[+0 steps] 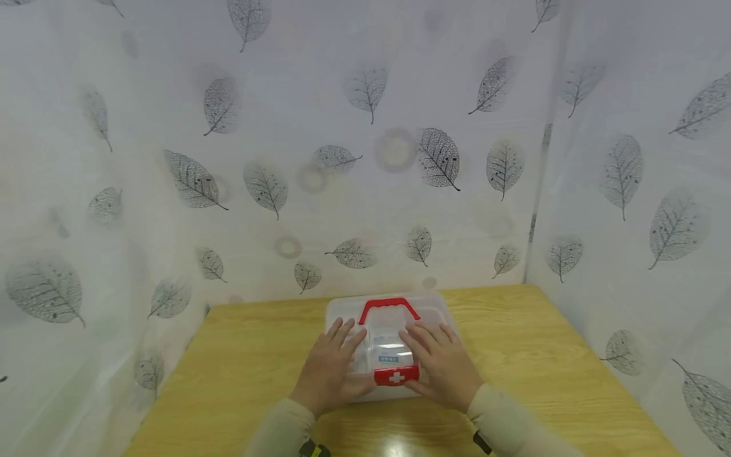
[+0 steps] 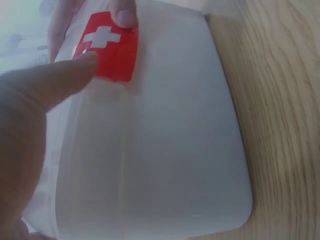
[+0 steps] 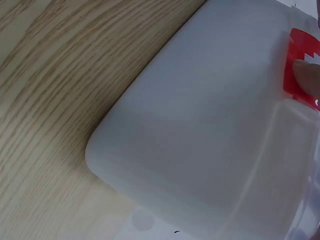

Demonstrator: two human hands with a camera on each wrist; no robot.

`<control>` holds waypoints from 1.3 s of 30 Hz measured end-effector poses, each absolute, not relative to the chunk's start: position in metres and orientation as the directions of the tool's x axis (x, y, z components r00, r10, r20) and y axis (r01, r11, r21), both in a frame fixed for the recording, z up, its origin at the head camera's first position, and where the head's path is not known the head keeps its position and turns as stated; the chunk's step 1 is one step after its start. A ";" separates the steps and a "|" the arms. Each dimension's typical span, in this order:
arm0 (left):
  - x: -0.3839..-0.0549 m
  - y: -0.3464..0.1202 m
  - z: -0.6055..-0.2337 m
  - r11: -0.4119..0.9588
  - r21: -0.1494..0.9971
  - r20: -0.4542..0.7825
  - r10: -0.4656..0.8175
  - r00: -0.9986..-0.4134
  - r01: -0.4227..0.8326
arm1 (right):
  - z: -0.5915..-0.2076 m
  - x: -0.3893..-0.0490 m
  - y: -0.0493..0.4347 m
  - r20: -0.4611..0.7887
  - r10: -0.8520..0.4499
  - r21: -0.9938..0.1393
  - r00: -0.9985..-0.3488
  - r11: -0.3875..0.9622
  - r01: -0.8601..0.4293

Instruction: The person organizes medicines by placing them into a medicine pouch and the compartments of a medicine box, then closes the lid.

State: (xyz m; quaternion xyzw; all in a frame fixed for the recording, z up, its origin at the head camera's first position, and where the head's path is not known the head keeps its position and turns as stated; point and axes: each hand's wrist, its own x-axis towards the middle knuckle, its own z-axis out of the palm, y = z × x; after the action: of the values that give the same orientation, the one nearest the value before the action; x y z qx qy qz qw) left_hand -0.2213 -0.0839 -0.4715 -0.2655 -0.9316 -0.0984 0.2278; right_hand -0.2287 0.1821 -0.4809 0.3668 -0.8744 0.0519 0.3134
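A translucent white first-aid box [image 1: 355, 398] with a clear lid sits on the table, its red handle [image 1: 389, 302] lying toward the back. A red latch [image 1: 396, 376] with a white cross is at the front. My left hand [image 1: 330, 368] rests on the lid's left side, its thumb touching the latch's left end. On the right side lies my right hand [image 1: 442, 365], its thumb at the latch's other end. Both wrist views show a thumb against the red latch [image 2: 116, 62]. Through the lid, a pack with blue print [image 1: 389, 359] is visible inside.
The box stands near the back edge of a wood-grain table [image 1: 257, 355]. Pale sheets with a leaf print [image 1: 365, 190] hang behind it and along both sides. Wood surface extends to the left, right and front of the box.
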 end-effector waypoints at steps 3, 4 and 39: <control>-0.222 -0.076 -0.475 0.868 0.032 0.449 0.430 -0.783 0.496 | -0.483 -0.228 0.181 0.593 -0.582 0.142 -0.556 0.756 -0.639; -0.222 -0.074 -0.476 0.874 0.022 0.448 0.425 -0.786 0.485 | -0.483 -0.228 0.180 0.594 -0.573 0.138 -0.565 0.764 -0.630; -0.215 -0.066 -0.477 0.908 -0.024 0.550 0.362 -0.753 0.419 | -0.488 -0.222 0.169 0.649 -0.492 0.109 -0.580 0.815 -0.570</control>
State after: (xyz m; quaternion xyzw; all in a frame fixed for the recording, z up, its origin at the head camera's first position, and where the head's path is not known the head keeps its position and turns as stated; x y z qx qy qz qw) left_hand -0.2152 -0.0659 -0.4775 -0.2088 -0.9348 -0.0501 0.2830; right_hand -0.2222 0.1689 -0.4882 0.2993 -0.8871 0.0557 0.3470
